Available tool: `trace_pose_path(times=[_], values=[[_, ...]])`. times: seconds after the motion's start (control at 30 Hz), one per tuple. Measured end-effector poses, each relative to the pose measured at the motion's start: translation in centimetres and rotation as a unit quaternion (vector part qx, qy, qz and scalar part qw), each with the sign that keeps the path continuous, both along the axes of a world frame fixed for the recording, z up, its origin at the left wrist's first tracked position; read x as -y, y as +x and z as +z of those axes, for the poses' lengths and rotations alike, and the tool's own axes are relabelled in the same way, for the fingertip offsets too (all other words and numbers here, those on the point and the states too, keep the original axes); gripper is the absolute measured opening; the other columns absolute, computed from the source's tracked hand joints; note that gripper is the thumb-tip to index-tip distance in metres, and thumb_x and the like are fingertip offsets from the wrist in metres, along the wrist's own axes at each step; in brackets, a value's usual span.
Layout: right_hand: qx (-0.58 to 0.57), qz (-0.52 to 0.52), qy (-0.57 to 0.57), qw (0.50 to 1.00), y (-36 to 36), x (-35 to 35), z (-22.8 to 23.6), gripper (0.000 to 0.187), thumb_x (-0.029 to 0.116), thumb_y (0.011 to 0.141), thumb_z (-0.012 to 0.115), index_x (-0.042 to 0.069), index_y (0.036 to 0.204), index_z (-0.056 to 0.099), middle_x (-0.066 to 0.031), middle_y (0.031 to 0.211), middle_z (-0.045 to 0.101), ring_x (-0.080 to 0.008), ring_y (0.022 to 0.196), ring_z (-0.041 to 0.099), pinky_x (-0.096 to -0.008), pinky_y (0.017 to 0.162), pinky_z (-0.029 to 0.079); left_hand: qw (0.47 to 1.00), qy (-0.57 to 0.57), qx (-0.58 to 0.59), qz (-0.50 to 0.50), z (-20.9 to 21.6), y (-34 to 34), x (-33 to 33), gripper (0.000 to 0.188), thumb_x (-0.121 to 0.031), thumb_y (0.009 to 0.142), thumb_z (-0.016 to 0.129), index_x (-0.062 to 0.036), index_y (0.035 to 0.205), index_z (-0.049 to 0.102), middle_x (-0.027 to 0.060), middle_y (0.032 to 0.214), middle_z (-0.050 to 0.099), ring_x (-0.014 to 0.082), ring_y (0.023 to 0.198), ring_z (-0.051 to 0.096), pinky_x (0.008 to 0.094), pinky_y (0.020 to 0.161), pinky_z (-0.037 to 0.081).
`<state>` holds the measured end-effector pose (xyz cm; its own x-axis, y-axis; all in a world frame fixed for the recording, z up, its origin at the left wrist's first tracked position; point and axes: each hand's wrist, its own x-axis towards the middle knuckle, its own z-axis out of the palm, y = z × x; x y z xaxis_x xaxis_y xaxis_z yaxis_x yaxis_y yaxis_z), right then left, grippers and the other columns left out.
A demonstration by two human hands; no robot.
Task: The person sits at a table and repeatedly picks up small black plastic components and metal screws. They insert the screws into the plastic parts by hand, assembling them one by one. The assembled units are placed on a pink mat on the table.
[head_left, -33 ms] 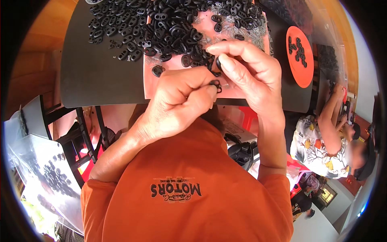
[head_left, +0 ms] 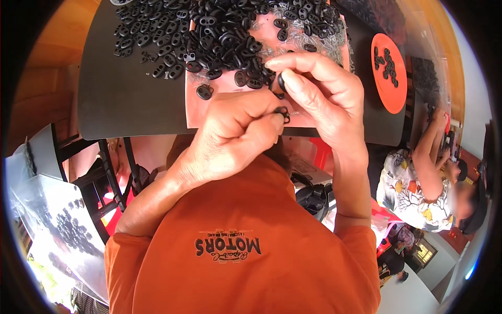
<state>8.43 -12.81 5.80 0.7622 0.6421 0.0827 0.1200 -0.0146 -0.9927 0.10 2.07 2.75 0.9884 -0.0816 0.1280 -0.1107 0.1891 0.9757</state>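
Observation:
My left hand (head_left: 230,133) is closed in a pinch over the near edge of the table, thumb pressed to the curled fingers. A small black two-holed plastic piece (head_left: 282,112) pokes out of its fingertips. To the right, my right hand (head_left: 330,99) pinches a small black oval cord lock part (head_left: 282,82) between thumb and fingers; much of that part is hidden. The two hands are close but apart. Beyond them lies a heap of black two-holed cord lock parts (head_left: 209,44). Small springs (head_left: 334,43) are scattered on the pink sheet (head_left: 196,115).
The dark table (head_left: 125,104) curves toward me. An orange plate (head_left: 386,102) with several black parts lies at its right side. A person in a patterned garment (head_left: 415,193) sits at the far right. At left are a dark chair (head_left: 107,172) and a clear bag (head_left: 57,209) holding black parts.
Hardly anything differs. My left hand and its black piece have shifted very slightly right, and my right hand very slightly left.

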Motion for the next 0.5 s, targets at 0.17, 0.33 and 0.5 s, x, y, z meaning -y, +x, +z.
trace_pose_path(times=[0.17, 0.33, 0.5], values=[[0.022, -0.007, 0.037, 0.999, -0.4, -0.6, -1.3, 0.012, 0.003, 0.089, 0.057, -0.002, 0.099, 0.062, -0.0004, 0.078, 0.060, -0.0037, 0.071, 0.054, -0.0179, 0.059, 0.044, 1.000, 0.000, 0.022, 0.012, -0.5, 0.1, 1.1, 0.005, 0.004, 0.082, 0.051, 0.0047, 0.081, 0.056, 0.0035, 0.061, 0.048, 0.0078, 0.052, 0.042, 0.0256, 0.046, 0.034], [-0.025, -0.008, 0.057, 0.998, -0.7, -0.3, -1.4, 0.013, 0.004, 0.091, 0.055, -0.002, 0.101, 0.060, -0.0025, 0.079, 0.061, -0.0047, 0.069, 0.054, -0.0181, 0.057, 0.044, 0.999, -0.003, -0.040, 0.004, 0.4, 0.0, 0.5, 0.006, 0.002, 0.083, 0.051, 0.0045, 0.081, 0.057, 0.0031, 0.061, 0.049, 0.0080, 0.053, 0.043, 0.0251, 0.048, 0.036], [-0.119, -0.015, 0.092, 0.988, -0.5, 0.0, -1.6, 0.015, 0.008, 0.093, 0.052, -0.002, 0.101, 0.060, -0.0057, 0.082, 0.063, -0.0054, 0.066, 0.054, -0.0185, 0.054, 0.044, 0.997, -0.033, -0.068, -0.008, 0.2, 0.1, 0.4, 0.008, 0.000, 0.085, 0.051, 0.0034, 0.080, 0.057, 0.0018, 0.063, 0.052, 0.0066, 0.056, 0.045, 0.0239, 0.050, 0.038]])
